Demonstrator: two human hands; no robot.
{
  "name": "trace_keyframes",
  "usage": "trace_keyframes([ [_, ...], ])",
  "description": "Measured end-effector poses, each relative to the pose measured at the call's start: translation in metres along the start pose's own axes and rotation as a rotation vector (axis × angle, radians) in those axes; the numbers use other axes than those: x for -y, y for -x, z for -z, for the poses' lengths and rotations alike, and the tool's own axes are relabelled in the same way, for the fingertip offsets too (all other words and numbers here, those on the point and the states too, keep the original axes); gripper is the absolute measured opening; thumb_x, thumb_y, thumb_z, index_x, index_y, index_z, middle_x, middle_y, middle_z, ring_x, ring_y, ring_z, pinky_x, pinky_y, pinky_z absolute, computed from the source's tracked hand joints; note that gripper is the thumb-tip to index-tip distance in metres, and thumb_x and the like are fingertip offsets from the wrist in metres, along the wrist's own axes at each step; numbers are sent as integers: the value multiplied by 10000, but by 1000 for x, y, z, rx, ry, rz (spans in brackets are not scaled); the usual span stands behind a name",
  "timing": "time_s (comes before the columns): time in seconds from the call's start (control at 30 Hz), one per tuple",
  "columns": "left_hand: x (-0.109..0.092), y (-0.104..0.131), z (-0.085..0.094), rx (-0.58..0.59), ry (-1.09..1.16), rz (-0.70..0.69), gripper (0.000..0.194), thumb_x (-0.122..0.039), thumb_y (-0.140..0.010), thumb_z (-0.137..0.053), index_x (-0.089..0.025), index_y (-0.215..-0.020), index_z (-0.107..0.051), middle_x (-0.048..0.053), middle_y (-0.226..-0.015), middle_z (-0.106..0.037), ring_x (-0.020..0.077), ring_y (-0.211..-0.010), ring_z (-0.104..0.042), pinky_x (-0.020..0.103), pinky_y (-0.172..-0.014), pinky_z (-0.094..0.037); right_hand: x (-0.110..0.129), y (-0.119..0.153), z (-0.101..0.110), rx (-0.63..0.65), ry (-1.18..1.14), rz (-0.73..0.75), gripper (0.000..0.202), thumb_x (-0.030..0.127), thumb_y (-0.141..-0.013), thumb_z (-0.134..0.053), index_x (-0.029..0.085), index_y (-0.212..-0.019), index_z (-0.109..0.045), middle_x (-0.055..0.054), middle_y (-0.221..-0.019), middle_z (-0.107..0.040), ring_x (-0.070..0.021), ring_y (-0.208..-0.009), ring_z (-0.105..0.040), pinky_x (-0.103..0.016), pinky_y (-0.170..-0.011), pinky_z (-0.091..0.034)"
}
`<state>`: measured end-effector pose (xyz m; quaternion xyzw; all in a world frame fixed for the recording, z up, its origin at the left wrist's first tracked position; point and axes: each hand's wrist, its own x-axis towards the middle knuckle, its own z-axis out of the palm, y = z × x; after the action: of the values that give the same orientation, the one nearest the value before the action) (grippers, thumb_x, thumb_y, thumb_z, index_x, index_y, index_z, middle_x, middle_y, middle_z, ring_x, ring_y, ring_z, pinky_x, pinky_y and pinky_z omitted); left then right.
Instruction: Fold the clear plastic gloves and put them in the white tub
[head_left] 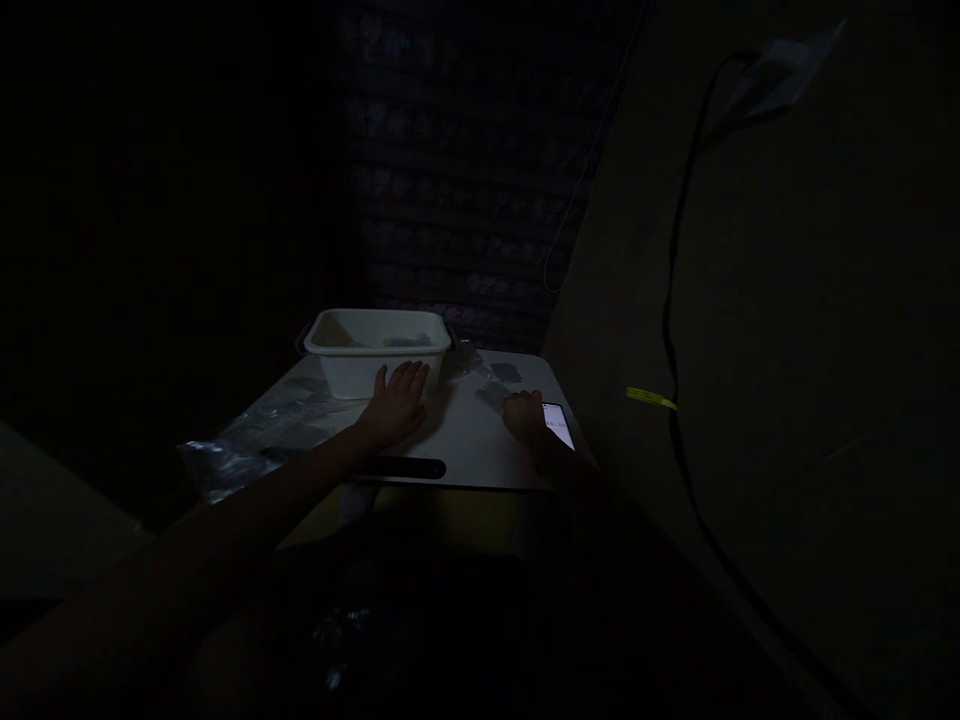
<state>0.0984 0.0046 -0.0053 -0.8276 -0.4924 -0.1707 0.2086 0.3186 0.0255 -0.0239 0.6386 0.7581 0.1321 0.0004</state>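
In the dim light, my left hand (pixel 397 405) is open, its fingers spread in front of the near wall of a white plastic tub (pixel 349 375). Whether the fingertips touch the tub I cannot tell. My right hand (pixel 523 412) is closed, close to a thin greyish piece (pixel 491 396) that looks like plastic film. What it grips, if anything, is hidden. Beside that hand lies a phone (pixel 557 425) with a lit screen, partly covered by my wrist. Inside the tub, a greyish item (pixel 409 340) shows over the rim.
A small dark flat piece (pixel 505 372) lies on the white table (pixel 472 455). Crumpled clear plastic (pixel 232 465) covers the left side. A long dark object (pixel 405 467) lies along the front edge. On the right wall hangs a black cable (pixel 670 300) with a yellow tag (pixel 649 398).
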Motion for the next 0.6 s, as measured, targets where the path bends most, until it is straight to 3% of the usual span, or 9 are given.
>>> trace_keyframes([
  [0.27, 2, -1, -2, -12, 66, 14, 527, -251, -688, -375, -55, -1172, -300, 171, -1188, -364, 261, -1103, -280, 458, -884, -160, -1, 3, 17, -81, -26, 92, 249, 125, -748, -315, 135, -777, -562, -110, -847, -568, -206, -827, -463, -350, -699, -252],
  [0.47, -7, -5, 7, -6, 206, -39, 443, -289, -714, -370, -97, -1114, -378, 126, -1119, -453, 219, -1043, -365, 405, -854, -239, 15, 5, 39, -183, -243, 278, 229, 198, -781, -318, 168, -804, -544, -53, -887, -561, -166, -884, -429, -311, -765, -237],
  [0.6, -9, -9, 6, -5, 294, 13, 444, -320, -676, -422, -129, -1076, -429, 108, -1082, -492, 228, -1000, -414, 384, -815, -287, 22, 5, 50, -217, -406, 343, 204, 210, -777, -338, 171, -812, -535, -41, -871, -559, -148, -887, -428, -299, -791, -235],
])
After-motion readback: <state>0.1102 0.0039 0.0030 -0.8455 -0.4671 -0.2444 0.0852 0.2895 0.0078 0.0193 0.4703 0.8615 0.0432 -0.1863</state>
